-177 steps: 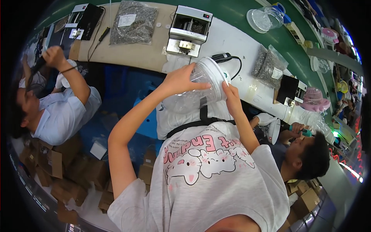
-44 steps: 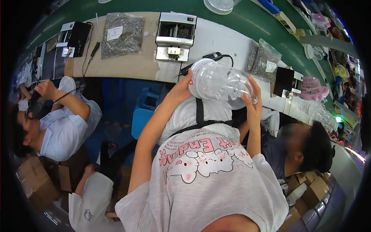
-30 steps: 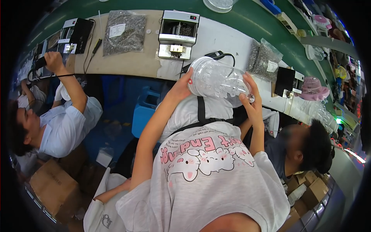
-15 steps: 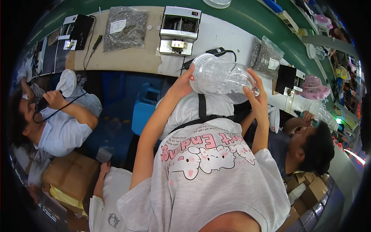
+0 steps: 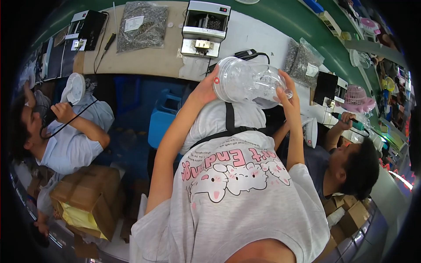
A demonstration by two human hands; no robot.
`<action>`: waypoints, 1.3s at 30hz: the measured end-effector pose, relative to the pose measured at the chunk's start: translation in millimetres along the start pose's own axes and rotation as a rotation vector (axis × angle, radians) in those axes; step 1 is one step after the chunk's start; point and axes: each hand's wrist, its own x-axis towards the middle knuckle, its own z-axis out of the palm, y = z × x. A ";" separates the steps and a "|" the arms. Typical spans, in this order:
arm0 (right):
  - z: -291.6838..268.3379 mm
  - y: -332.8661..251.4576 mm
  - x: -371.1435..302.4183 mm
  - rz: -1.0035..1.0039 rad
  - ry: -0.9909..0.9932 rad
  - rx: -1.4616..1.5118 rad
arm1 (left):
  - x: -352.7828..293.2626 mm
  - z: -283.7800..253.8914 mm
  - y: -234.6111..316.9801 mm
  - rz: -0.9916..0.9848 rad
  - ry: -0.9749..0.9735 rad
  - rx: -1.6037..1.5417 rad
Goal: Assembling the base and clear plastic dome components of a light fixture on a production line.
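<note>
Over my lap, just in front of the table edge, a clear plastic jar-shaped housing [image 5: 256,83] lies on its side. Its wide ringed base points left and its narrower knobbed end points right. My left hand [image 5: 206,88] grips the base rim, where a small red ring mark shows; some of its fingers are hidden behind the rim. Around the knobbed end curl the fingers and thumb of my right hand [image 5: 288,92]. A black corded power screwdriver [image 5: 246,54] lies on the table just beyond the housing.
A screw feeder [image 5: 205,28] stands on the table ahead, with a bag of screws [image 5: 141,27] to its left. More bagged screws [image 5: 302,63] lie right, near a pink basket-like part [image 5: 357,97]. Co-workers sit on both sides. A blue stool [image 5: 164,116] stands left of my legs.
The housing has turned slightly in my hands, and its knobbed end sits a little lower. The right co-worker's hand has risen with a green power screwdriver. A person behind me has left view.
</note>
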 end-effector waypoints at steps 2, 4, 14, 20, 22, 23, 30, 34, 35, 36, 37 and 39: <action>2.9 -2.9 1.2 0.029 0.011 0.005 | 2.2 -0.1 1.8 0.000 -0.015 -0.001; 6.0 -4.6 1.3 0.060 0.023 0.010 | 3.7 -0.3 3.7 0.035 -0.021 0.036; -11.3 -3.4 2.0 -0.250 -0.165 -0.176 | -2.1 -14.3 2.7 0.101 0.055 0.090; -8.6 8.7 -15.8 -0.303 -0.293 -0.140 | -7.8 -15.7 10.7 0.097 -0.006 0.018; -5.4 12.8 -22.4 -0.278 -0.255 -0.098 | -5.5 -8.9 14.5 0.054 0.003 0.028; -4.5 14.3 -24.9 -0.255 -0.220 -0.058 | -4.7 -7.4 14.9 0.047 0.006 0.031; -0.6 3.9 -24.9 -0.211 -0.158 -0.097 | -1.8 -0.8 23.0 0.039 0.157 0.253; 3.9 -6.3 -24.3 -0.176 -0.126 -0.121 | -2.8 -6.5 22.4 0.032 0.073 0.127; 6.1 -9.3 -24.4 -0.158 -0.114 -0.122 | -3.2 -7.4 22.3 0.026 0.076 0.128; 7.7 -10.5 -24.8 -0.140 -0.102 -0.124 | -3.5 -8.1 22.2 0.037 0.085 0.132; 8.8 -10.6 -25.2 -0.138 -0.100 -0.122 | -4.1 -8.4 22.3 0.051 0.095 0.135; 10.1 -10.4 -25.3 -0.211 -0.097 -0.163 | -4.5 -11.4 23.9 0.035 0.086 0.125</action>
